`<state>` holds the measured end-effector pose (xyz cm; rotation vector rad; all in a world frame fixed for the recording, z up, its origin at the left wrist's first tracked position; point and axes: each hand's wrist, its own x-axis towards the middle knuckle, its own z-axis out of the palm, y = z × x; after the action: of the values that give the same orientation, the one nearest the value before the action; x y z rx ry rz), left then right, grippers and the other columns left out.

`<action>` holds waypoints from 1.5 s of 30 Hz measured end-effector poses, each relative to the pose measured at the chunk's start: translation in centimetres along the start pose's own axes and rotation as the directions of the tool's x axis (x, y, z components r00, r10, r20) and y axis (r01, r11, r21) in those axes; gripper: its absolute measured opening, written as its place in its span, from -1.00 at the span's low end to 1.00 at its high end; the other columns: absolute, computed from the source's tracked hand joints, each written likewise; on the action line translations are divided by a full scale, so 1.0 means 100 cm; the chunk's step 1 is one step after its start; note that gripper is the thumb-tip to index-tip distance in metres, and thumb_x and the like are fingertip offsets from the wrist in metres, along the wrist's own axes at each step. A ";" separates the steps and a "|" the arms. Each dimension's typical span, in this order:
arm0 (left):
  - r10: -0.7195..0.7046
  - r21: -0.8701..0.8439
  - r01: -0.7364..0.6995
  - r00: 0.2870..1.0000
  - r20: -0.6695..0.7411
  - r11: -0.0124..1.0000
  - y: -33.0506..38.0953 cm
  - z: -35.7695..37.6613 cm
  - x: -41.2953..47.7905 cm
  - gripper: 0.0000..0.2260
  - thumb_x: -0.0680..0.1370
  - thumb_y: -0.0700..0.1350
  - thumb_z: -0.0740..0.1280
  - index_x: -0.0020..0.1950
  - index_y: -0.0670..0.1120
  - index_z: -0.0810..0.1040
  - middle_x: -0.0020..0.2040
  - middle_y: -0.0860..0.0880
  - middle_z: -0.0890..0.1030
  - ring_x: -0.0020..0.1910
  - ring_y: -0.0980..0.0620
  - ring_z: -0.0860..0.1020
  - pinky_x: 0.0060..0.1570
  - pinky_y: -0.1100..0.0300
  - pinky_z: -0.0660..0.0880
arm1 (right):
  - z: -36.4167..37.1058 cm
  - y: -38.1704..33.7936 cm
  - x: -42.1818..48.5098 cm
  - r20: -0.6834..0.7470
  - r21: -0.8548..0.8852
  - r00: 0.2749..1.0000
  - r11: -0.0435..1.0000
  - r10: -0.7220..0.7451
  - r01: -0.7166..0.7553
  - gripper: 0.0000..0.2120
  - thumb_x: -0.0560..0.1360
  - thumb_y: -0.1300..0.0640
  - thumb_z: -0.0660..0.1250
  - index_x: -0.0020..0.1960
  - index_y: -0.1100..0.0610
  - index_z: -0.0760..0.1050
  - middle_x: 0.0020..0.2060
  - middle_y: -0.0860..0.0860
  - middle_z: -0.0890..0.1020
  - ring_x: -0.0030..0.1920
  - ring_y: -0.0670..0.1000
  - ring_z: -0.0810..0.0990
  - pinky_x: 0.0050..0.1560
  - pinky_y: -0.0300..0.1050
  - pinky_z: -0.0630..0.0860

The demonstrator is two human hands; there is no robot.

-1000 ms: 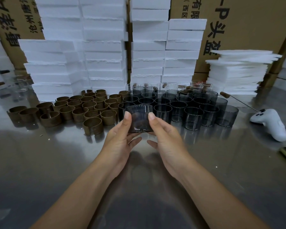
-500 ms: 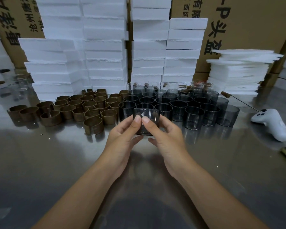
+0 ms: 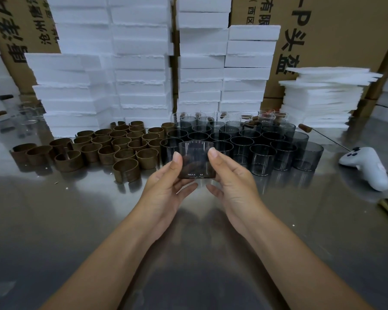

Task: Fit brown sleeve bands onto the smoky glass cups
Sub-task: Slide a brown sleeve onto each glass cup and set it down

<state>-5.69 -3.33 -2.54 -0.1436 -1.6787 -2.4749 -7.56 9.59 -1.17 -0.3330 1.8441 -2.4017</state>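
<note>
The task seems to be near its beginning. Both hands hold one cup (image 3: 196, 161) in the air, just in front of the group of cups (image 3: 262, 153) that stands on the worktop (image 3: 76, 220). The left hand (image 3: 166, 186) and the right hand (image 3: 233, 184) grip it from its two sides, the thumbs on the near wall and the other fingers (image 3: 186, 189) curled behind and under it.

This cup has no band. The brown tone low inside it is, I think, fingers seen through the glass. The bands (image 3: 121, 146) stand in their own group on the left, just beside the cups, and I see no dark cup there that wears one. So by my judgement nearly all the fitting is left to do.

The cups stand mouth up and look empty, and the held one also.
</note>
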 end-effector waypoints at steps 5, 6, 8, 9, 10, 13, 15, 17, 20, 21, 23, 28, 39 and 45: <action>0.002 0.154 -0.005 1.000 0.021 0.988 -0.001 0.003 -0.002 -0.67 0.42 0.23 0.24 -0.03 0.12 0.70 0.02 0.03 0.70 0.04 0.14 0.64 0.07 0.14 0.46 | 0.002 0.002 -0.001 0.034 -0.064 0.999 0.998 0.000 0.002 -0.58 0.24 -0.34 0.29 -0.14 -0.08 0.67 -0.17 -0.11 0.72 -0.13 -0.19 0.66 -0.12 -0.26 0.44; 0.008 0.159 -0.009 1.000 0.006 0.987 -0.002 0.003 -0.002 -0.66 0.44 0.21 0.24 0.00 0.09 0.69 0.03 0.03 0.70 0.04 0.14 0.64 0.06 0.13 0.45 | 0.002 0.003 -0.001 0.017 -0.062 1.000 0.998 -0.005 0.007 -0.54 0.24 -0.33 0.30 -0.07 -0.04 0.66 -0.15 -0.09 0.72 -0.11 -0.17 0.66 -0.10 -0.23 0.45; 0.016 0.136 -0.012 0.999 -0.028 0.991 -0.002 0.003 -0.001 -0.64 0.45 0.17 0.26 0.09 0.01 0.65 0.05 -0.01 0.69 0.05 0.11 0.64 0.04 0.15 0.45 | 0.004 0.004 -0.001 -0.024 -0.044 0.999 0.999 -0.023 0.022 -0.50 0.24 -0.28 0.34 0.05 0.00 0.60 -0.14 -0.10 0.72 -0.10 -0.18 0.67 -0.11 -0.26 0.48; 0.015 0.124 -0.010 0.999 -0.034 0.992 -0.002 0.003 -0.001 -0.62 0.44 0.16 0.28 0.13 -0.01 0.62 0.06 -0.03 0.69 0.05 0.10 0.63 0.03 0.16 0.46 | 0.005 0.005 -0.002 -0.043 -0.038 0.998 0.999 -0.037 0.035 -0.50 0.23 -0.25 0.37 0.08 -0.01 0.57 -0.16 -0.12 0.71 -0.13 -0.23 0.66 -0.13 -0.30 0.49; 0.012 0.121 -0.008 0.999 -0.031 0.993 -0.002 0.003 -0.002 -0.58 0.41 0.17 0.31 0.16 -0.02 0.60 0.08 -0.03 0.68 0.07 0.10 0.63 0.03 0.18 0.48 | 0.006 0.005 -0.003 -0.059 -0.040 0.997 0.998 -0.053 0.051 -0.51 0.22 -0.22 0.39 0.09 -0.03 0.53 -0.17 -0.13 0.71 -0.15 -0.27 0.65 -0.15 -0.33 0.49; 0.003 0.136 0.003 0.999 -0.050 0.991 -0.003 0.004 -0.003 -0.43 0.28 0.19 0.41 0.22 -0.06 0.57 0.11 -0.01 0.66 0.16 0.05 0.59 0.03 0.19 0.50 | 0.006 0.007 -0.003 -0.065 -0.054 0.994 0.995 -0.086 0.083 -0.44 0.19 -0.18 0.43 0.16 -0.09 0.46 -0.19 -0.14 0.68 -0.17 -0.31 0.63 -0.18 -0.38 0.52; -0.008 0.140 0.016 0.998 -0.055 0.990 -0.003 0.004 -0.004 -0.40 0.27 0.19 0.41 0.23 -0.08 0.56 0.12 -0.04 0.65 0.15 0.04 0.59 0.01 0.19 0.49 | 0.006 0.007 -0.002 -0.041 -0.055 0.995 0.994 -0.091 0.089 -0.38 0.18 -0.19 0.43 0.23 -0.14 0.44 -0.23 -0.16 0.68 -0.16 -0.31 0.63 -0.20 -0.41 0.52; -0.009 0.154 0.014 0.999 -0.033 0.988 -0.002 0.004 -0.003 -0.46 0.32 0.20 0.37 0.19 -0.07 0.60 0.10 -0.06 0.67 0.08 0.07 0.61 0.03 0.18 0.48 | 0.006 0.006 -0.001 -0.019 -0.055 0.994 0.993 -0.103 0.102 -0.38 0.19 -0.20 0.43 0.25 -0.15 0.47 -0.22 -0.16 0.69 -0.14 -0.29 0.64 -0.25 -0.44 0.50; -0.018 0.141 0.021 1.000 -0.021 0.990 -0.002 0.004 -0.003 -0.59 0.34 0.22 0.35 0.05 0.00 0.68 0.03 -0.04 0.69 -0.06 0.09 0.62 0.09 0.14 0.49 | 0.004 0.006 0.000 -0.011 -0.035 0.992 0.992 -0.124 0.123 -0.38 0.25 -0.18 0.41 0.30 -0.12 0.48 -0.23 -0.22 0.69 -0.14 -0.31 0.63 -0.28 -0.50 0.45; -0.022 0.128 0.025 0.999 -0.023 0.991 -0.002 0.004 -0.002 -0.62 0.33 0.22 0.35 -0.01 0.03 0.70 0.01 -0.04 0.69 -0.08 0.08 0.61 0.09 0.14 0.50 | 0.004 0.006 0.000 -0.004 -0.020 0.992 0.992 -0.125 0.125 -0.41 0.30 -0.15 0.40 0.33 -0.11 0.47 -0.25 -0.26 0.68 -0.16 -0.34 0.63 -0.28 -0.51 0.44; -0.025 0.105 0.027 0.999 -0.025 0.994 -0.003 0.003 -0.001 -0.66 0.31 0.23 0.35 -0.07 0.07 0.72 -0.04 -0.03 0.70 -0.10 0.09 0.62 0.08 0.16 0.52 | 0.002 0.006 0.001 0.029 -0.006 0.992 0.993 -0.121 0.121 -0.44 0.37 -0.10 0.36 0.37 -0.10 0.43 -0.24 -0.32 0.67 -0.15 -0.39 0.60 -0.21 -0.47 0.46; -0.053 0.016 0.053 0.999 -0.008 0.998 -0.002 0.002 0.000 -0.70 0.34 0.19 0.33 -0.14 0.04 0.73 -0.09 -0.06 0.71 -0.13 0.09 0.67 -0.12 0.26 0.59 | 0.001 0.005 0.000 0.077 0.039 0.995 0.997 -0.068 0.065 -0.56 0.48 -0.08 0.28 0.36 -0.17 0.42 0.02 -0.27 0.66 -0.01 -0.35 0.59 -0.17 -0.49 0.46; -0.013 0.276 -0.012 0.996 0.089 0.961 -0.008 -0.001 -0.002 -0.39 0.34 0.14 0.53 0.33 0.16 0.40 0.05 -0.01 0.69 0.06 0.05 0.65 -0.04 0.20 0.52 | 0.001 0.008 0.004 -0.114 -0.050 0.993 0.999 -0.007 0.002 -0.72 0.55 -0.20 0.18 -0.04 -0.11 0.61 -0.10 -0.12 0.71 -0.03 -0.08 0.63 -0.11 -0.19 0.44; 0.002 0.191 0.011 0.998 -0.068 0.982 -0.006 -0.001 0.002 -0.32 0.22 0.24 0.41 0.24 -0.11 0.51 -0.08 -0.06 0.71 -0.14 0.03 0.68 -0.17 0.25 0.54 | 0.003 0.010 0.001 0.093 -0.090 0.993 0.993 -0.067 0.076 -0.47 0.30 -0.34 0.22 0.21 -0.19 0.50 -0.04 -0.22 0.69 0.04 -0.25 0.61 -0.03 -0.35 0.51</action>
<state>-6.04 -3.22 -3.11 -0.0332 -1.8762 -2.2774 -7.65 8.99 -2.05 -0.5148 1.9404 -2.3078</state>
